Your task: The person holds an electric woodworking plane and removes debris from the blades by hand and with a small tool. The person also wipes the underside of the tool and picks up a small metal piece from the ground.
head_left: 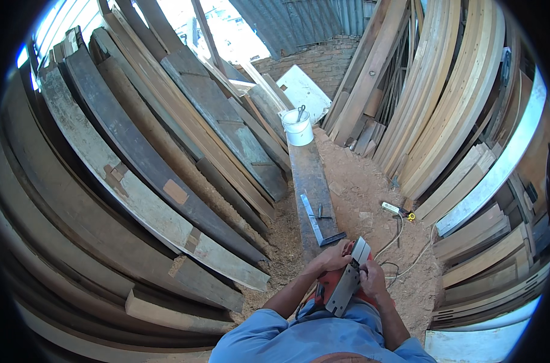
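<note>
First inspector: Where do we place the tool?

Second inspector: We place the red power tool (328, 282) at the near end of the long plank (308, 178), close to the blue clothing (329, 339), its flat metal plate (342, 293) turned upward and tilted.

First inspector: And the grip?

Second inspector: We record the left hand (334, 256) gripping the tool's upper left side, fingers curled over the edge. The right hand (372, 279) is closed on the right side; whether it also pinches some smaller part, we cannot tell.

First inspector: What do we note on the plank?

Second inspector: We note a metal square (312, 219) just beyond the tool, a small dark key-like piece (320, 213) beside its blade, and a white bucket (298, 131) at the far end. Right of the plank, a white power strip (391, 208) lies on the shavings (356, 187).
</note>
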### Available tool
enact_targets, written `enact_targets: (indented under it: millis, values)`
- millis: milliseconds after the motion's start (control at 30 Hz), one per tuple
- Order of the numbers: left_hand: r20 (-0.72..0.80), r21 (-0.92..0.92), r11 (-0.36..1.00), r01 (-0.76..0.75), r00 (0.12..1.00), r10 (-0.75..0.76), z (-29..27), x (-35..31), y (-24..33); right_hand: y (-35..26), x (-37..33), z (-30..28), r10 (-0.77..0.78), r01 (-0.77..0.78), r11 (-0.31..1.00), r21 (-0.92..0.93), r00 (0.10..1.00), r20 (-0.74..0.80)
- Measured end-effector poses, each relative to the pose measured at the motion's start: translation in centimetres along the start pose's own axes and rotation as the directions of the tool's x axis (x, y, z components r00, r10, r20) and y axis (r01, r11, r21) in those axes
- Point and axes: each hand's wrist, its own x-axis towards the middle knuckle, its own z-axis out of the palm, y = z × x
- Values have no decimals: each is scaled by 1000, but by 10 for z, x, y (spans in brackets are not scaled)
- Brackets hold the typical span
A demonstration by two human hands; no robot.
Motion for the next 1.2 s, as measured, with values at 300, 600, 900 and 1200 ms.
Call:
enact_targets:
  millis: [300, 600, 900, 1200]
  values:
    - [-18, -4, 1000, -22, 1000, 22, 5, 5, -11, -5, 2, -2, -4, 4, 1000, -18, 1000, -1]
    - [-10, -14, 1000, -17, 1000, 17, 4, 3, -7, -5, 3, -6, 16, -16, 1000, 4, 1000, 0]
    - [0, 0, 1000, 1, 1000, -1, 2, 2, -3, -4, 2, 1, 10, -11, 999, -47, 1000, -14]
    - [-14, 3, 1000, -16, 1000, 16, 5, 3, -6, -5, 1, 0, 71, -71, 996, -45, 997, 5]
